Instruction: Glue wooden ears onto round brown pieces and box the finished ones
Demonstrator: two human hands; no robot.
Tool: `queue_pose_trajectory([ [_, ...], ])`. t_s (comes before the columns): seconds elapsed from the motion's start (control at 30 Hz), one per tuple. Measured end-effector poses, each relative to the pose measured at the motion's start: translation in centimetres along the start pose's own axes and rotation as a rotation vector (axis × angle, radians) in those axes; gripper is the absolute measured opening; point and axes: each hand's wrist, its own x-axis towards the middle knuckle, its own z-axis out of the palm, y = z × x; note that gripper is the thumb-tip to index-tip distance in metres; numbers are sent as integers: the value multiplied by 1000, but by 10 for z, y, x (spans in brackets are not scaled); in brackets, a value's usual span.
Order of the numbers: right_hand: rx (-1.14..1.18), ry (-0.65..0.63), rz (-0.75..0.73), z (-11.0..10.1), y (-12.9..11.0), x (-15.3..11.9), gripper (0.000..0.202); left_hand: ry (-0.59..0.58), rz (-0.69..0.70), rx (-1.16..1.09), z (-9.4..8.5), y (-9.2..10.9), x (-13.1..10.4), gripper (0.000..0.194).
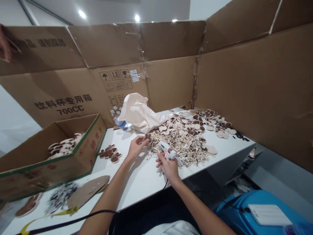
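Observation:
My left hand (137, 146) is closed on a small brown felt piece (147, 137), held up by its fingertips just above the table. To its right, my right hand (168, 163) grips a white glue gun (166, 150) whose body lies across the hand. Behind and beside the gun spreads a heap of short cream strips (188, 148). Brown and cream felt shapes (183, 124) are piled behind the strips. Several brown felt pieces (110, 153) lie on the white table to the left of my left hand.
A cardboard box (80, 160) with felt pieces inside stands at the left. Tall cardboard panels (171, 81) wall the back and right. A cream cloth bag (139, 112) and plastic bottle (121, 124) sit behind. Another person's hand (5, 45) shows at upper left. A blue stool (264, 212) is lower right.

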Motion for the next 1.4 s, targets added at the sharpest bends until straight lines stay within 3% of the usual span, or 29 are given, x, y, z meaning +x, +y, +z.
queue_pose_trajectory([
  [0.27,-86,-81,-39,-4,-9,-6,30,4,45,-37,12,-15,-27,44],
  [0.73,-96,-154,33,-8,-6,-8,21,-40,60,-108,16,-15,-31,49],
  [1.4,-128,-123,62,-5,-15,-9,21,-58,84,-78,21,-12,-35,51],
])
